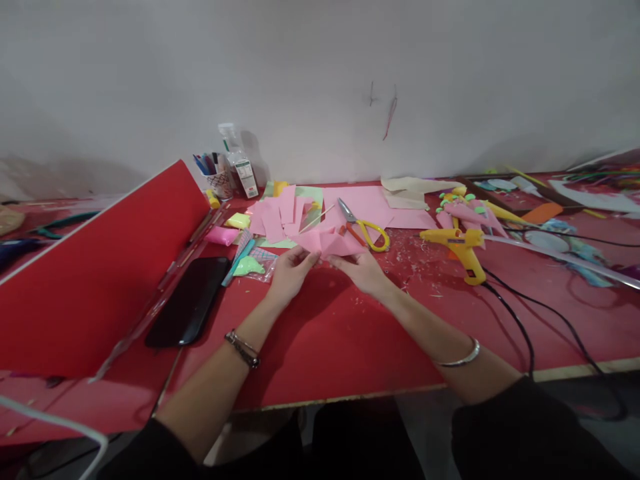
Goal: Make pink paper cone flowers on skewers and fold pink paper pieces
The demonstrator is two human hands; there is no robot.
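Between my two hands is a folded piece of pink paper (327, 241), raised a little above the red table. My left hand (295, 268) pinches its left side, thumb towards me. On the right side, my right hand (363, 270) grips the paper between thumb and fingers. Just behind lie scissors (373, 235) with yellow handles, their blades pointing away. A thin wooden stick (317, 218) rests over a pile of cut pink paper strips (275, 217). Larger pink sheets (357, 200) are spread further back.
A yellow glue gun (463, 250) stands at the right with its black cord trailing off the table edge. To the left are a black phone (193, 300) and a leaning red board (110, 273). A pen cup (219, 183) and a clear bottle (243, 167) stand near the wall.
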